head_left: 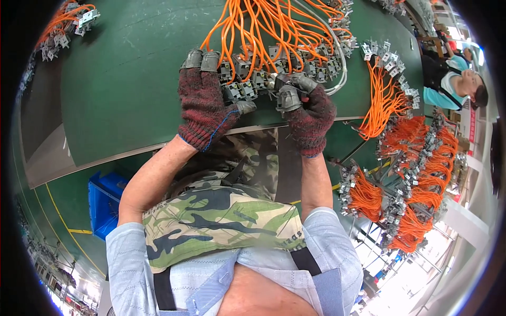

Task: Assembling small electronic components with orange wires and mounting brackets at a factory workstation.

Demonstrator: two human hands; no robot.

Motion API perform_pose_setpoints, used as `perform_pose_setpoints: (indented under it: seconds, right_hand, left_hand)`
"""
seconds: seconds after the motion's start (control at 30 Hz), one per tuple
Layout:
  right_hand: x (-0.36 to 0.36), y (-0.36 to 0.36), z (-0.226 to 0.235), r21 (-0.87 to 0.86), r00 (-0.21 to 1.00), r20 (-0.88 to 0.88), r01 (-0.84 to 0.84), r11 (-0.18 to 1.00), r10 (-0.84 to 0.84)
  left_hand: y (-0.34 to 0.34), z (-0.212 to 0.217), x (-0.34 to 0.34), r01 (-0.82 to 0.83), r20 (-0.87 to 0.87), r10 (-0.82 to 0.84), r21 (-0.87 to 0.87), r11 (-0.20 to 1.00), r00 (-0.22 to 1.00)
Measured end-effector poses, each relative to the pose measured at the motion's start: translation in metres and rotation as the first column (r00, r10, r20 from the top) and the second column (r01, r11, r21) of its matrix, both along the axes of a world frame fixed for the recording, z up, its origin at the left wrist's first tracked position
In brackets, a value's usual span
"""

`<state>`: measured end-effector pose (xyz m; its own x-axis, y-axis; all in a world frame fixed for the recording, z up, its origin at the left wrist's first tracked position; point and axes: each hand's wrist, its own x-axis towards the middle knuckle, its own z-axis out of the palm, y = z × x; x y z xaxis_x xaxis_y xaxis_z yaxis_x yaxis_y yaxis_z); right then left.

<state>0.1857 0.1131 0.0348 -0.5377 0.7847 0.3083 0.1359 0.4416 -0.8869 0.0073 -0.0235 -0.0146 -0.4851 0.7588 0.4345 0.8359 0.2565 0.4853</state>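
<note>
Orange cables [253, 26] fan down over the far part of the green table, each ending in a boxy grey metal connector [241, 90]. The connectors lie packed together in rows. At their left end rests my left hand [205, 102], in a dark red knitted glove with grey-taped fingertips. Its fingers stretch forward and its thumb points right, just below the nearest connectors. My right hand [312, 113], gloved the same way, is closed at the near edge of the connectors. A small dark piece with a pale tip [276, 80] shows at its fingertips; its kind is unclear.
A white cable [343, 63] loops right of the connectors. More bundled orange cables [377, 100] lie at the table's right end. Further bundles [416, 195] hang on a rack at right. A blue bin [103, 203] stands below left. A person [456, 84] is at far right.
</note>
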Motion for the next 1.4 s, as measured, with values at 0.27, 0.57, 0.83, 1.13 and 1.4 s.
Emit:
perform_pose_setpoints:
  seconds: [0.27, 0.57, 0.83, 1.13, 1.4]
  right_hand:
    - [-0.019, -0.003, 0.009, 0.095, 0.991, 0.132, -0.019, 0.995, 0.006]
    - [-0.029, -0.008, 0.008, 0.287, 0.983, 0.182, -0.073, 0.955, 0.021]
    - [-0.029, -0.008, 0.013, 0.415, 0.975, 0.216, -0.148, 0.898, 0.060]
    - [-0.030, -0.005, 0.012, 0.384, 0.978, 0.184, -0.166, 0.908, 0.101]
    - [-0.025, -0.007, 0.006, 0.308, 0.987, 0.109, -0.150, 0.940, 0.122]
  left_hand:
    - [-0.002, -0.002, -0.002, 0.005, 0.006, -0.005, 0.008, 1.000, 1.000]
    - [-0.001, -0.001, -0.002, -0.003, 0.016, 0.003, 0.037, 0.999, 1.000]
    - [-0.001, -0.003, -0.002, -0.011, 0.008, 0.011, 0.047, 0.999, 1.000]
    - [-0.001, -0.001, -0.003, -0.004, -0.018, 0.005, 0.069, 0.998, 1.000]
    - [-0.002, -0.001, -0.001, -0.039, -0.008, 0.039, 0.054, 0.998, 0.999]
